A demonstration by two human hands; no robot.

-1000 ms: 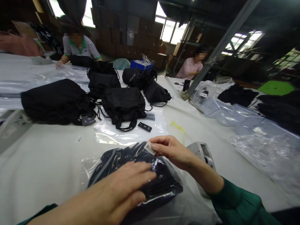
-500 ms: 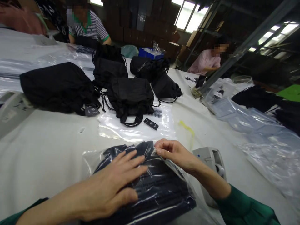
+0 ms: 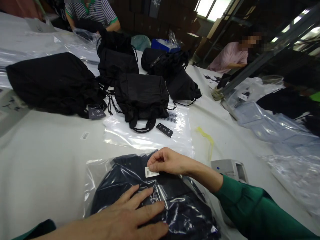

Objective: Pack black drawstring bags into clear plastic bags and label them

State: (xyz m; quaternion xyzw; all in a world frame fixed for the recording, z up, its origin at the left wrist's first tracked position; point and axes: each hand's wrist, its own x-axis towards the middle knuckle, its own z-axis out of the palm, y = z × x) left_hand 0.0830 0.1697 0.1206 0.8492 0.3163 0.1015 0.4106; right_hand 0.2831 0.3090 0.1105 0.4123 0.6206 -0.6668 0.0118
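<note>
A clear plastic bag [image 3: 117, 180] with a dark folded garment inside lies on the white table [image 3: 45, 160] right in front of me. My left hand [image 3: 127, 216] lies flat on the bag, fingers stretched out, pressing it down. My right hand [image 3: 166, 162] pinches a small white barcode sticker [image 3: 150, 172] and holds it against the top of the bag. Both of my sleeves are green.
Several black drawstring bags [image 3: 141, 96] with hang tags lie beyond, one on an empty clear bag [image 3: 150, 136]. A grey label dispenser [image 3: 231, 168] stands at my right. Clear bags [image 3: 270, 123] pile up at the right. Two people sit at the far side.
My right hand has come down and leftward with the sticker onto the bag. My left hand has slid back toward me. The view has tipped downward.
</note>
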